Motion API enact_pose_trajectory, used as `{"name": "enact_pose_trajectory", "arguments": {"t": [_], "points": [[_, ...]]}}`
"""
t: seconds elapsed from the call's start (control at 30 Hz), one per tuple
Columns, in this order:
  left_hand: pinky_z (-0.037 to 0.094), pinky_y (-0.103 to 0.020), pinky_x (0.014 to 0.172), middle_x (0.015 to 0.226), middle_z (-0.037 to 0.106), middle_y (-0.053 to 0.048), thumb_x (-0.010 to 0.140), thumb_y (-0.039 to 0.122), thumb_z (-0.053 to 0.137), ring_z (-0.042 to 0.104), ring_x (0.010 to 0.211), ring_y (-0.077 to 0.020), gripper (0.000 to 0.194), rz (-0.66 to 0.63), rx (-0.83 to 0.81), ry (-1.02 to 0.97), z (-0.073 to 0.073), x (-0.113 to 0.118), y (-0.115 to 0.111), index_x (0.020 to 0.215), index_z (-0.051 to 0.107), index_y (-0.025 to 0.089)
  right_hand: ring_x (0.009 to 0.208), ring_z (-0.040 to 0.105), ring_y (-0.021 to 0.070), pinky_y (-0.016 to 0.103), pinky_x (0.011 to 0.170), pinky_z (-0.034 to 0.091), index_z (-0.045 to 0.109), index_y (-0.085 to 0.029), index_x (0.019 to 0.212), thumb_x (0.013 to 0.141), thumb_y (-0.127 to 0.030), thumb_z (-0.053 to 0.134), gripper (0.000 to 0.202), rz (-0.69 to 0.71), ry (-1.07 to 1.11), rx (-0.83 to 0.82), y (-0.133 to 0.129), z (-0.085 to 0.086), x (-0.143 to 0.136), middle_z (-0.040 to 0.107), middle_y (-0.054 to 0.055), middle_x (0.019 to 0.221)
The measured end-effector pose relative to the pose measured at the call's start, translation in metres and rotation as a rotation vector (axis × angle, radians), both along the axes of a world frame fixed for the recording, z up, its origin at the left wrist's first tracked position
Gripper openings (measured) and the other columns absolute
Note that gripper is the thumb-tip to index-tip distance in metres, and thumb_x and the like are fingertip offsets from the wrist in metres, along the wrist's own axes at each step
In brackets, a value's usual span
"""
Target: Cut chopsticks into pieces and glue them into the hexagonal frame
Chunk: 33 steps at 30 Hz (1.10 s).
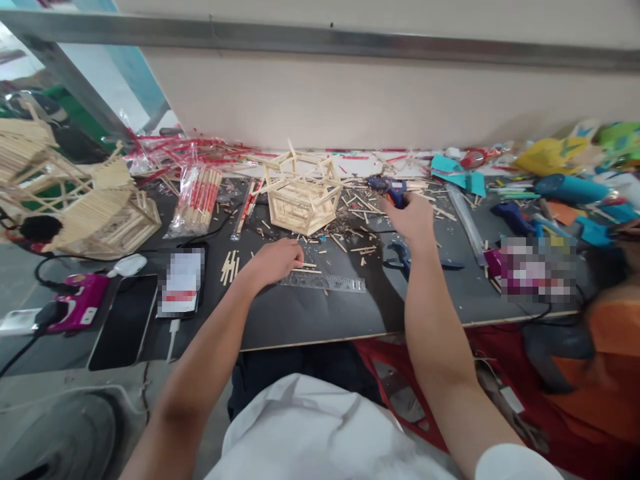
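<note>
My left hand [277, 262] is on the dark table with its fingers curled, beside short wooden sticks [306, 268] and over the left end of a clear ruler [330, 283]. What its fingertips hold, if anything, is too small to make out. Farther right, my right hand [411, 217] is closed round a blue glue gun [390, 188] among loose sticks. Between and beyond my hands stands a bowl-like frame of wooden sticks [303, 200]. Blue pliers [403, 259] lie below my right hand.
Phones [124, 323] and a purple power strip [83, 303] lie at the left. Bagged sticks [197, 197] and a larger stick structure [100, 207] are behind them. Another purple strip [520, 270] sits at the right. A metal bar [320, 35] crosses above.
</note>
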<state>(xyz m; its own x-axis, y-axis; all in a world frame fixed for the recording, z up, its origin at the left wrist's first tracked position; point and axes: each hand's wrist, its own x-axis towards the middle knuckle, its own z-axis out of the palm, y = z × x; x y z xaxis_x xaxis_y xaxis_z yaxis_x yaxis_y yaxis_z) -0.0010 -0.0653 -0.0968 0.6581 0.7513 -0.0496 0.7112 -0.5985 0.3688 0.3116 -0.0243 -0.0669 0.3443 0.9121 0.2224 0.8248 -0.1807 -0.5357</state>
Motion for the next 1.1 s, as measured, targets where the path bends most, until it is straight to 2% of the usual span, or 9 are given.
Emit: {"name": "enact_pose_trajectory", "arguments": {"t": [0.13, 0.23, 0.33, 0.47, 0.6, 0.73, 0.87, 1.0, 1.1], "points": [[0.044, -0.029, 0.066, 0.092, 0.068, -0.006, 0.091, 0.016, 0.050, 0.063, 0.086, -0.0230, 0.013, 0.020, -0.018, -0.020, 0.004, -0.001, 0.000, 0.086, 0.062, 0.021, 0.088, 0.066, 0.0372, 0.043, 0.078, 0.049, 0.065, -0.017, 0.078, 0.083, -0.053, 0.059, 0.037, -0.102, -0.065, -0.232, -0.010, -0.013, 0.005, 0.070, 0.021, 0.084], [0.047, -0.030, 0.072, 0.092, 0.070, -0.005, 0.093, 0.018, 0.048, 0.065, 0.085, -0.0216, 0.017, 0.030, -0.031, -0.147, 0.010, 0.000, -0.001, 0.091, 0.064, 0.021, 0.097, 0.066, 0.0403, 0.044, 0.081, 0.049, 0.069, -0.012, 0.089, 0.086, -0.052, 0.056, 0.042, -0.046, -0.146, -0.350, -0.012, -0.021, 0.002, 0.070, 0.027, 0.095], [0.051, -0.030, 0.082, 0.098, 0.075, -0.003, 0.094, 0.023, 0.052, 0.070, 0.092, -0.0200, 0.018, 0.059, -0.065, -0.347, 0.015, 0.002, -0.003, 0.097, 0.069, 0.023, 0.103, 0.066, 0.0394, 0.044, 0.085, 0.050, 0.071, -0.012, 0.095, 0.083, -0.047, 0.063, 0.038, 0.031, -0.219, -0.375, -0.014, -0.021, 0.001, 0.071, 0.025, 0.102], [0.057, -0.032, 0.085, 0.100, 0.077, -0.006, 0.091, 0.029, 0.062, 0.073, 0.092, -0.0208, 0.018, 0.199, -0.093, -0.697, 0.027, 0.005, -0.006, 0.103, 0.072, 0.020, 0.102, 0.067, 0.0342, 0.048, 0.091, 0.051, 0.071, -0.017, 0.102, 0.082, -0.041, 0.065, 0.032, 0.125, -0.136, -0.084, -0.023, 0.004, -0.002, 0.071, 0.017, 0.109], [0.062, -0.035, 0.079, 0.089, 0.077, -0.007, 0.087, 0.028, 0.066, 0.075, 0.082, -0.0211, 0.019, 0.309, -0.234, -0.879, 0.054, 0.011, -0.006, 0.101, 0.068, 0.014, 0.084, 0.069, 0.0242, 0.042, 0.081, 0.057, 0.070, -0.025, 0.108, 0.083, -0.041, 0.069, 0.030, 0.505, 0.163, 0.199, -0.040, 0.051, -0.030, 0.073, 0.007, 0.101], [0.064, -0.036, 0.076, 0.080, 0.075, -0.006, 0.088, 0.023, 0.065, 0.074, 0.082, -0.0214, 0.009, 0.297, -0.355, -0.846, 0.088, 0.020, -0.001, 0.090, 0.065, 0.014, 0.091, 0.067, 0.0243, 0.042, 0.083, 0.058, 0.062, -0.027, 0.128, 0.073, -0.037, 0.082, 0.059, 0.877, 0.201, 0.207, -0.043, 0.085, -0.070, 0.066, 0.007, 0.121], [0.064, -0.038, 0.074, 0.079, 0.073, -0.005, 0.090, 0.023, 0.066, 0.074, 0.081, -0.0221, 0.010, 0.281, -0.305, -0.721, 0.106, 0.024, 0.014, 0.092, 0.069, 0.014, 0.096, 0.066, 0.0277, 0.045, 0.087, 0.057, 0.063, -0.029, 0.127, 0.064, -0.036, 0.090, 0.068, 0.996, 0.132, 0.151, -0.029, 0.092, -0.088, 0.063, 0.007, 0.123], [0.064, -0.039, 0.073, 0.077, 0.071, -0.005, 0.090, 0.022, 0.066, 0.074, 0.083, -0.0229, 0.010, 0.293, -0.276, -0.698, 0.106, 0.024, 0.029, 0.088, 0.071, 0.014, 0.094, 0.065, 0.0278, 0.045, 0.085, 0.056, 0.063, -0.027, 0.127, 0.062, -0.040, 0.090, 0.072, 0.973, 0.182, 0.132, -0.019, 0.087, -0.090, 0.065, 0.008, 0.118], [0.064, -0.037, 0.073, 0.076, 0.071, -0.004, 0.091, 0.021, 0.062, 0.075, 0.083, -0.0221, 0.012, 0.306, -0.391, -0.745, 0.103, 0.025, 0.034, 0.086, 0.070, 0.013, 0.093, 0.065, 0.0278, 0.045, 0.083, 0.056, 0.063, -0.025, 0.125, 0.061, -0.039, 0.091, 0.071, 0.963, 0.204, 0.112, -0.018, 0.085, -0.090, 0.067, 0.008, 0.114]]}}
